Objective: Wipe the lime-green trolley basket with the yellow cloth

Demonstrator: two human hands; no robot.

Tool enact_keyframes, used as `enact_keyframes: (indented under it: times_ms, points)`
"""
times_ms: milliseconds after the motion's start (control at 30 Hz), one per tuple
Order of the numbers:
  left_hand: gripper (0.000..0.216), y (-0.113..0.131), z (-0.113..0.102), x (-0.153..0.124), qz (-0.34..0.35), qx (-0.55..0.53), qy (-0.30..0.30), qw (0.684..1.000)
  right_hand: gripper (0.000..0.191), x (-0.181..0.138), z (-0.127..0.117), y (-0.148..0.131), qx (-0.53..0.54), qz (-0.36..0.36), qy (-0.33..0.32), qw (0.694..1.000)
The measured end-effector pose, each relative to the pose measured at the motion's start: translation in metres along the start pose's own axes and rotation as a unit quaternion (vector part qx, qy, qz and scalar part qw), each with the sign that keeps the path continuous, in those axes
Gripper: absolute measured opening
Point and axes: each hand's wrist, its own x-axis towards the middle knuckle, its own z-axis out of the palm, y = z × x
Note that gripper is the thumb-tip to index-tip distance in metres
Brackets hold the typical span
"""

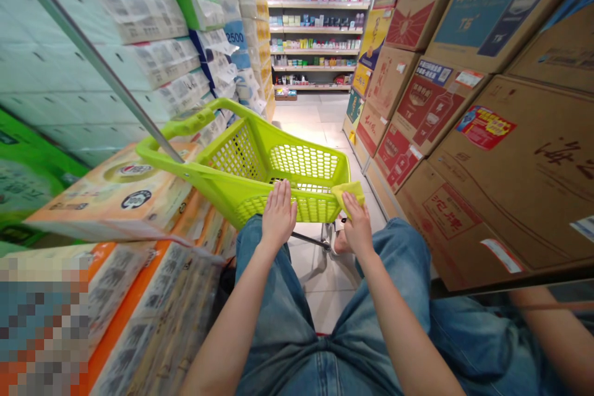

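Note:
A lime-green plastic shopping cart point(306, 164) stands sideways just in front of my knees, its mesh basket showing nothing inside. My left hand point(279, 210) lies flat along the near rim, fingers stretched out together and nothing in its grasp. At the front right corner of the basket, my right hand point(356, 223) presses a yellow-green cloth point(349, 192) against the rim. Part of that cloth is covered by the fingers.
Stacked tissue packs point(139, 31) line the left side, with an orange pack point(125, 189) close beside the cart. Cardboard cartons point(510, 154) rise on the right. Shelves point(320, 31) of small goods close off the aisle, above a tiled floor point(325, 112).

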Motion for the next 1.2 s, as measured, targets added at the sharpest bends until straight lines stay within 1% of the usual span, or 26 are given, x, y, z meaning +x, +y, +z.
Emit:
enact_keyframes:
  times_ms: [67, 100, 167, 267, 333, 367, 400, 467, 567, 700, 767, 800, 867, 933, 1033, 1100, 1133, 1200]
  points:
    - [0.061, 0.001, 0.000, 0.000, -0.002, 0.000, 0.001, 1.000, 0.075, 0.003, 0.001, -0.010, -0.027, 0.023, -0.006, 0.999]
    - [0.061, 0.001, 0.000, 0.000, -0.003, -0.001, 0.002, 1.000, 0.074, 0.006, 0.004, -0.021, -0.043, 0.030, -0.013, 0.999]
    - [0.062, 0.001, 0.000, 0.000, -0.003, -0.002, 0.003, 1.000, 0.071, 0.014, 0.013, -0.053, -0.070, 0.024, -0.036, 0.997]
    - [0.062, -0.001, 0.000, 0.000, 0.000, -0.005, -0.004, 1.000, 0.063, 0.026, 0.030, -0.102, -0.061, -0.039, -0.088, 0.994]
    - [0.062, -0.002, -0.001, -0.001, 0.005, -0.007, -0.013, 1.000, 0.059, 0.033, 0.038, -0.122, -0.043, -0.069, -0.102, 0.991]
    - [0.062, -0.003, -0.002, -0.001, 0.007, -0.006, -0.015, 1.000, 0.058, 0.035, 0.040, -0.127, -0.035, -0.079, -0.107, 0.991]
    - [0.062, -0.003, -0.003, -0.001, 0.009, -0.004, -0.016, 1.000, 0.059, 0.036, 0.039, -0.127, -0.027, -0.087, -0.112, 0.990]
    - [0.061, -0.002, -0.003, -0.001, 0.009, 0.000, -0.012, 1.000, 0.064, 0.034, 0.033, -0.116, -0.017, -0.101, -0.118, 0.988]
    - [0.062, -0.001, -0.004, -0.001, 0.008, 0.002, -0.007, 1.000, 0.074, 0.023, 0.018, -0.078, -0.016, -0.102, -0.097, 0.990]
    - [0.063, 0.001, -0.006, 0.000, 0.003, -0.004, -0.010, 1.000, 0.079, 0.004, 0.001, -0.020, -0.021, -0.049, -0.041, 0.998]
    - [0.063, 0.001, -0.005, 0.000, 0.003, -0.005, -0.012, 1.000, 0.079, -0.001, -0.002, -0.005, -0.026, -0.013, -0.019, 0.999]
    - [0.064, 0.001, -0.005, 0.000, 0.004, -0.005, -0.011, 1.000, 0.078, -0.001, -0.001, -0.004, -0.031, 0.002, -0.012, 0.999]
    - [0.064, 0.000, -0.003, 0.000, 0.007, -0.004, -0.004, 1.000, 0.075, 0.003, 0.003, -0.016, -0.043, 0.020, -0.011, 0.999]
    - [0.065, 0.000, -0.001, 0.000, 0.007, -0.004, 0.001, 1.000, 0.071, 0.011, 0.011, -0.043, -0.049, 0.014, -0.028, 0.998]
    - [0.066, -0.002, 0.001, -0.001, 0.009, -0.008, -0.002, 1.000, 0.063, 0.025, 0.028, -0.093, -0.033, -0.034, -0.074, 0.996]
    - [0.068, -0.003, 0.000, -0.001, 0.012, -0.012, -0.008, 1.000, 0.059, 0.032, 0.038, -0.116, -0.019, -0.062, -0.093, 0.994]
    - [0.068, -0.003, 0.000, -0.001, 0.013, -0.012, -0.011, 1.000, 0.059, 0.034, 0.040, -0.122, -0.014, -0.072, -0.097, 0.993]
    - [0.067, -0.003, -0.001, -0.001, 0.012, -0.009, -0.013, 1.000, 0.060, 0.034, 0.040, -0.123, -0.009, -0.092, -0.102, 0.990]
